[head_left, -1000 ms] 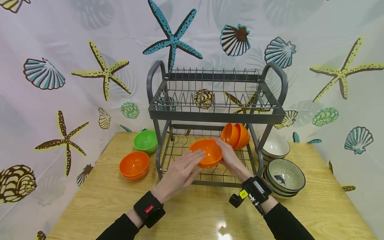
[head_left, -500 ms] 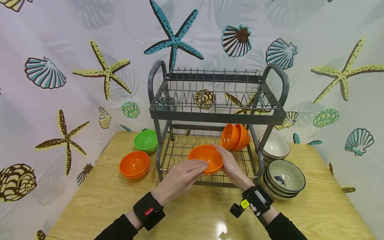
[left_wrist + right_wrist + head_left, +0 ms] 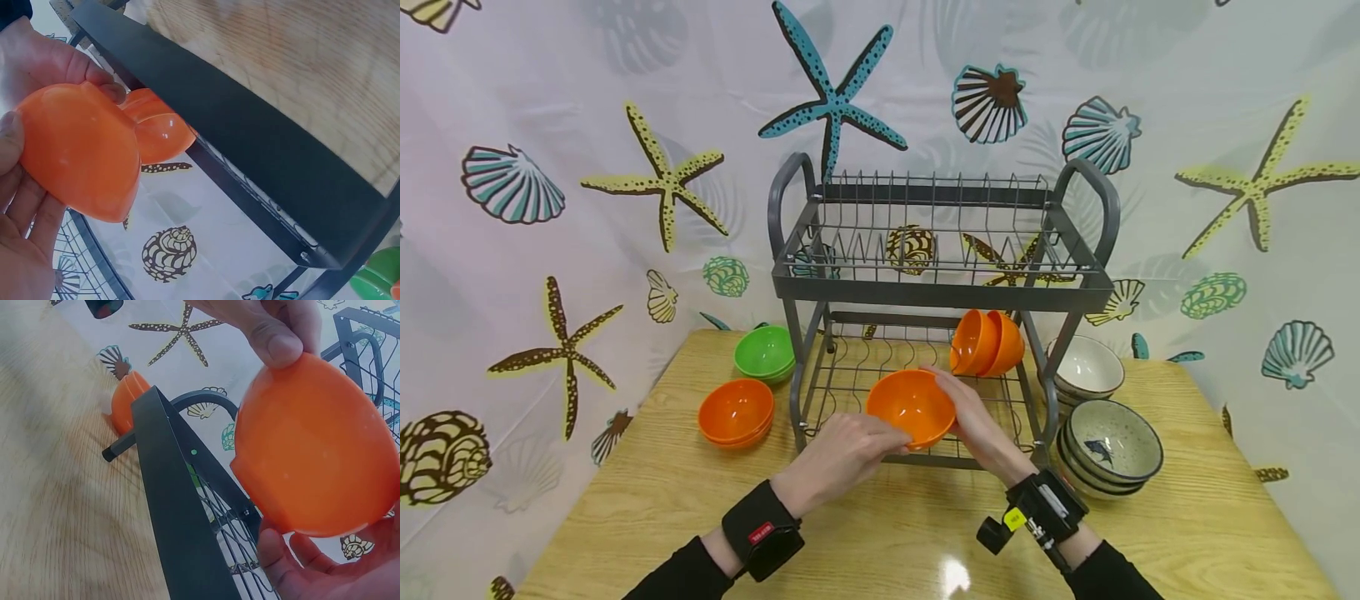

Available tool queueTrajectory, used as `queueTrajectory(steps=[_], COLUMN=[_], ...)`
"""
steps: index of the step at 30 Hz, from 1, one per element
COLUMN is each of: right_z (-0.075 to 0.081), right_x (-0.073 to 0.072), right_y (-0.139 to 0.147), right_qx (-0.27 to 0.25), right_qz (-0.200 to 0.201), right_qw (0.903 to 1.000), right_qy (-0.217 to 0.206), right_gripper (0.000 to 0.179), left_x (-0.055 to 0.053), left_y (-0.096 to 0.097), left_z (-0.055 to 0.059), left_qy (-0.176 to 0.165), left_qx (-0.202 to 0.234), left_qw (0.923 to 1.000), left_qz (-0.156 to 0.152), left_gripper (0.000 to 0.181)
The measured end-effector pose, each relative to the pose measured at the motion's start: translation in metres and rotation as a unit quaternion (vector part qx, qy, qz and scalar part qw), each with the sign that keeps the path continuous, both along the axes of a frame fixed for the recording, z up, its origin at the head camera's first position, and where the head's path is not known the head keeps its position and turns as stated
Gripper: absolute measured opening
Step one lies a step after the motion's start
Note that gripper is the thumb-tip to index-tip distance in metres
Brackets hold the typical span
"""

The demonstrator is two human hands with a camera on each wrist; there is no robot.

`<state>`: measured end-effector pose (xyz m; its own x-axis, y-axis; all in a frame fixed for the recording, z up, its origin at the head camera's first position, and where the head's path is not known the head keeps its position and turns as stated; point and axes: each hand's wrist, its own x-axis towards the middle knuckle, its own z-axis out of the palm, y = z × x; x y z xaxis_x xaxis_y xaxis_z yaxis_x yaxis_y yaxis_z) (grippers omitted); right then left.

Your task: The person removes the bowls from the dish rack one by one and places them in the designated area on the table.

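Note:
An orange bowl [image 3: 910, 408] is held in both hands over the front of the rack's lower shelf, its inside turned up toward the head camera. My left hand [image 3: 842, 458] pinches the near left rim. My right hand [image 3: 976, 423] grips the right side, fingers along the rim. Both wrist views show the bowl's smooth outside, the orange bowl [image 3: 81, 150] in the left one and the same bowl [image 3: 319, 447] in the right one, with thumbs and fingertips on its edges. Two orange bowls [image 3: 973, 343] lean on their sides at the shelf's right back.
The two-tier dark dish rack [image 3: 943, 292] stands mid-table, its upper tier above the hands. Left of it are stacked orange bowls [image 3: 736, 412] and green bowls [image 3: 765, 352]. To the right stand white bowls [image 3: 1086, 365] and speckled grey bowls [image 3: 1116, 437], close to the right forearm.
The held bowl has come down and nearer to the person. My left hand's fingers, stretched across the bowl's front earlier, now pinch its near left rim.

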<state>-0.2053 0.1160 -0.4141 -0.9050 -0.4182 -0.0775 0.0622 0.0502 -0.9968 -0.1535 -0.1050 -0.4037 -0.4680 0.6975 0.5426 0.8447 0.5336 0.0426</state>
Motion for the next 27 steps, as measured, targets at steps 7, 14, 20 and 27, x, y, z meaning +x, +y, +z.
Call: queueTrajectory(steps=[7,14,20,27], right_z=[0.000,0.001,-0.003,-0.009], right_x=[0.004,0.009,0.009,0.008], right_y=[0.007,0.020,0.030,0.038], right_qx=[0.039,0.029,0.024,0.000], right_qz=[0.016,0.015,0.016,0.015], right_qw=[0.9987,0.9991,0.9992,0.9996], right_qy=[0.030,0.025,0.030,0.024], right_gripper=[0.059,0.060,0.061,0.060], left_x=[0.007,0.013,0.018,0.024], left_y=[-0.008,-0.025,-0.045,-0.068], left_z=[0.008,0.017,0.022,0.029], left_qy=[-0.005,-0.009,-0.016,-0.020], left_qx=[-0.012,-0.010,0.000,0.000], left_qw=[0.9999,0.9999,0.9996,0.9982], left_qz=[0.001,0.005,0.022,0.057], left_gripper=[0.017,0.024,0.032,0.031])
